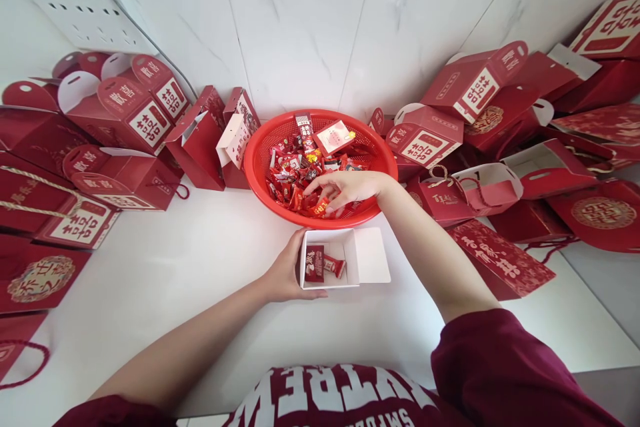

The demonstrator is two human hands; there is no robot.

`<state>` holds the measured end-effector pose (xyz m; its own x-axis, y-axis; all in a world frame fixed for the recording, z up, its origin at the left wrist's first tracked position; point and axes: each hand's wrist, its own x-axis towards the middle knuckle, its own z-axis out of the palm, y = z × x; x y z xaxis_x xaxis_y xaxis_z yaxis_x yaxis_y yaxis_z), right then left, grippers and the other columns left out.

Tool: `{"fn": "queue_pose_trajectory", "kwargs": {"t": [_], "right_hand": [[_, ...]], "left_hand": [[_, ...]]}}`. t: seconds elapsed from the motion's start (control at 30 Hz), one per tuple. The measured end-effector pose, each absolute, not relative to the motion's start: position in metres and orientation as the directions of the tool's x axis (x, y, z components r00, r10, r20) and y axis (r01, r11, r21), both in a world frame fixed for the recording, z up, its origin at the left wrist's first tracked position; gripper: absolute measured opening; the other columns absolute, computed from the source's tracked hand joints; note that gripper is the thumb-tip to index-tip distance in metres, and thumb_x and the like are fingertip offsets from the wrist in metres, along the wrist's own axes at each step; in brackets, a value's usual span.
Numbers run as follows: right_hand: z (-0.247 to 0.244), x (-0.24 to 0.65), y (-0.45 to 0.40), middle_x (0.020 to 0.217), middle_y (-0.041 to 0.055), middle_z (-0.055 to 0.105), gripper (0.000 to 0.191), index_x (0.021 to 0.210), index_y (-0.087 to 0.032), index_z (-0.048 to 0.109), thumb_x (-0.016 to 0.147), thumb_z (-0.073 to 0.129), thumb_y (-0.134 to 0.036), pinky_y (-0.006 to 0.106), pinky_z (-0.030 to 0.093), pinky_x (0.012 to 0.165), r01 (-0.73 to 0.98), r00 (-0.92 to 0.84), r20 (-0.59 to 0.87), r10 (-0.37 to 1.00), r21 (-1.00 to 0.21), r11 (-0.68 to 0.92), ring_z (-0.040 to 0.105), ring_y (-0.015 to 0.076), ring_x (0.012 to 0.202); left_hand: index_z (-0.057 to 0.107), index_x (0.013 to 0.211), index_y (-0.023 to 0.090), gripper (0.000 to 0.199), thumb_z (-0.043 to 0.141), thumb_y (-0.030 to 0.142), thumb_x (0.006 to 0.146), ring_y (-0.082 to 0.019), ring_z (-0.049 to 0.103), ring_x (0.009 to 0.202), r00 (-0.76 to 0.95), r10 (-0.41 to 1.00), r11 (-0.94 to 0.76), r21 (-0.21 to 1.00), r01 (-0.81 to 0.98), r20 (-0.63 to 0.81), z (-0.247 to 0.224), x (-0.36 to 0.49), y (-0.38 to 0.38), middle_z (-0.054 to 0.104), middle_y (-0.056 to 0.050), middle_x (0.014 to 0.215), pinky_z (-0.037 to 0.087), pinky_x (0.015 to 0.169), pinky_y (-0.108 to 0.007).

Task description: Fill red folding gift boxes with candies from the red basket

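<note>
A red basket holds a heap of wrapped sweets, our right hand curled among them, though we cannot tell whether it pinches one. Nearer us, our left hand grips an open white box, probably light, stiff card best held by its walls, with two packets inside. The sweets should feel light and slippery, best pinched by crimped ends.

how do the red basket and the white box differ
The basket is red and rounded; the box is white and rectangular. The basket is larger than the box. The basket holds a heap of packets; inside the box, two show. Both are open on top.
</note>
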<state>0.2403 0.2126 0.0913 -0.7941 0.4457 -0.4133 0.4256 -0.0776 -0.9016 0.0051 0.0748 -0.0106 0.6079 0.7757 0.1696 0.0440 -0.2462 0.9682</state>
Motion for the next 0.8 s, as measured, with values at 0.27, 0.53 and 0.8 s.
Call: {"fn": "queue_pose_trajectory", "kwargs": {"t": [0.27,0.53,0.8], "right_hand": [[0.087,0.231,0.192,0.086,0.0060,0.073,0.032,0.098,-0.017,0.064,0.095,0.058,-0.048,0.027,0.057,0.070,0.349,-0.509,-0.058,0.859,-0.926,0.145,0.067,0.0153,0.072],[0.092,0.257,0.134,0.086,0.0098,0.076,0.060,0.106,-0.016,0.070,0.100,0.034,-0.064,0.035,0.051,0.089,-0.073,-0.817,0.151,0.556,-0.984,0.160,0.069,0.0215,0.093],[0.066,0.271,0.116,0.063,0.0026,0.068,0.044,0.090,-0.020,0.068,0.095,0.050,-0.060,0.034,0.053,0.067,-0.319,-0.512,0.243,0.824,-0.944,0.080,0.065,0.0195,0.058]], "left_hand": [[0.025,0.147,0.022,0.111,0.091,0.039,0.059,-0.040,0.043,0.136,0.610,0.774,-0.248,0.968,0.044,0.171,-0.010,0.005,0.075,0.040,-0.018,0.147,0.042,0.111,-0.053],[0.027,0.144,0.023,0.108,0.091,0.037,0.059,-0.039,0.048,0.132,0.626,0.761,-0.248,0.968,0.037,0.171,-0.007,0.006,0.076,0.044,-0.018,0.143,0.043,0.108,-0.055],[0.026,0.146,0.024,0.110,0.091,0.039,0.058,-0.038,0.047,0.133,0.597,0.780,-0.268,0.962,0.048,0.187,-0.010,0.006,0.076,0.044,-0.017,0.143,0.043,0.109,-0.054]]}}
